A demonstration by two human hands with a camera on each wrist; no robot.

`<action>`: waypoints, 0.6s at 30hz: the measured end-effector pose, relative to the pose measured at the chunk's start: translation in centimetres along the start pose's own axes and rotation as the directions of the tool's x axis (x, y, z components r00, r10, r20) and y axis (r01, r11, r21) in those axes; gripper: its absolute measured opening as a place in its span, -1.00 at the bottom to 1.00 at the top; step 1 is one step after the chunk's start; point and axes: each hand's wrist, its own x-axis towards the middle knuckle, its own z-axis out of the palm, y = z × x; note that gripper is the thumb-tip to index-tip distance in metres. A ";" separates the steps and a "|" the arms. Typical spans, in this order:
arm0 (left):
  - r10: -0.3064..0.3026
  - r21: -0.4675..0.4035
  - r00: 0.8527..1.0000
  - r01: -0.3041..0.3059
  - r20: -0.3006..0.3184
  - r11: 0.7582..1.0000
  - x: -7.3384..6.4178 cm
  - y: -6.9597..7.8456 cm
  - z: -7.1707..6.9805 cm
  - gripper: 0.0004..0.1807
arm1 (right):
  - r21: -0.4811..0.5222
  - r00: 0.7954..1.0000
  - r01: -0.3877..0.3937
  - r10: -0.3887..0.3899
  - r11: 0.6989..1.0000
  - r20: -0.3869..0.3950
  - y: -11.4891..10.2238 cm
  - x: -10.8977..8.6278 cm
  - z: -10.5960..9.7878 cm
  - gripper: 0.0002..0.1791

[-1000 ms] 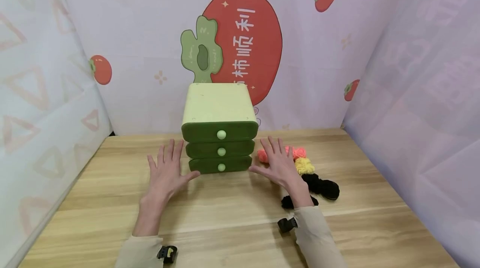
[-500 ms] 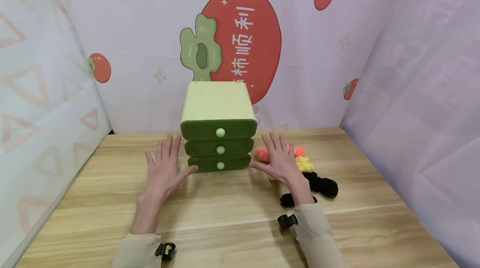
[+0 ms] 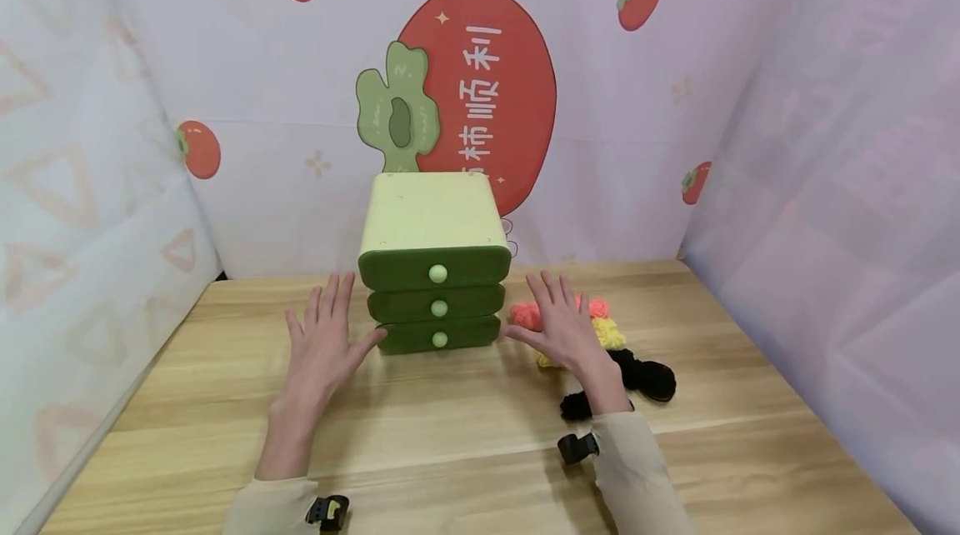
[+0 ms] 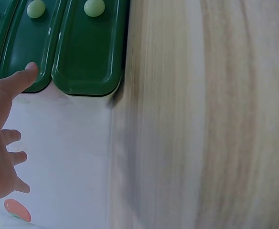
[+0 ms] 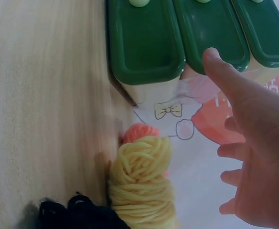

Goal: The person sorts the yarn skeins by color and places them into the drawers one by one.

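Note:
A small cabinet (image 3: 435, 210) with a pale yellow-green body stands at the back of the wooden table. Its three dark green drawers (image 3: 438, 302) are closed, each with a round pale knob. Left of it my left hand (image 3: 318, 356) is spread, its thumb near the lowest drawer's left end in the head view; contact I cannot tell. On the other side my right hand (image 3: 562, 331) is spread likewise, thumb close to the drawers' right end. Neither hand holds anything. Beneath and beside the right hand lie a yellow yarn bundle (image 5: 142, 191), pink yarn (image 3: 525, 316) and black yarn (image 3: 652, 379).
The wooden tabletop (image 3: 450, 443) extends toward the front and both sides. A white cloth backdrop (image 3: 300, 210) with a persimmon print rises behind the cabinet. Side cloths (image 3: 840, 268) enclose the table at left and right. Each wrist carries a black strap device (image 3: 577, 447).
The head view has tilted slightly, shifting the scene. My left hand has drifted a little left, away from the cabinet; the right hand has hardly moved. The drawers stay closed.

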 end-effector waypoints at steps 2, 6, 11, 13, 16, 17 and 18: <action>0.001 -0.014 1.000 -0.001 -0.010 1.000 -0.1 -0.1 0.1 0.09 | 0.002 0.999 0.018 -0.018 1.000 -0.027 -0.1 0.1 0.0 0.12; 0.002 -0.027 1.000 -0.003 -0.024 1.000 -0.1 -0.2 0.2 0.08 | 0.009 0.995 0.062 -0.061 0.998 -0.075 0.0 0.3 0.0 0.11; 0.010 -0.052 0.998 -0.013 -0.058 0.999 0.0 -0.3 0.0 0.07 | 0.020 0.990 0.094 -0.091 0.995 -0.110 -0.1 0.4 -0.2 0.06; 0.019 -0.059 0.997 -0.024 -0.081 0.998 0.1 -0.2 -0.2 0.05 | 0.019 0.988 0.103 -0.100 0.994 -0.119 0.0 0.4 -0.3 0.05; 0.040 -0.063 0.993 -0.047 -0.113 0.997 0.2 0.0 -0.3 0.04 | 0.019 0.985 0.115 -0.112 0.993 -0.133 0.0 0.4 -0.5 0.04; 0.046 -0.066 0.991 -0.054 -0.122 0.996 0.2 0.1 -0.3 0.05 | 0.026 0.983 0.122 -0.117 0.992 -0.141 0.1 0.4 -0.5 0.03; 0.050 -0.072 0.991 -0.059 -0.128 0.996 0.2 0.2 -0.4 0.05 | 0.031 0.981 0.127 -0.121 0.991 -0.150 0.1 0.4 -0.6 0.01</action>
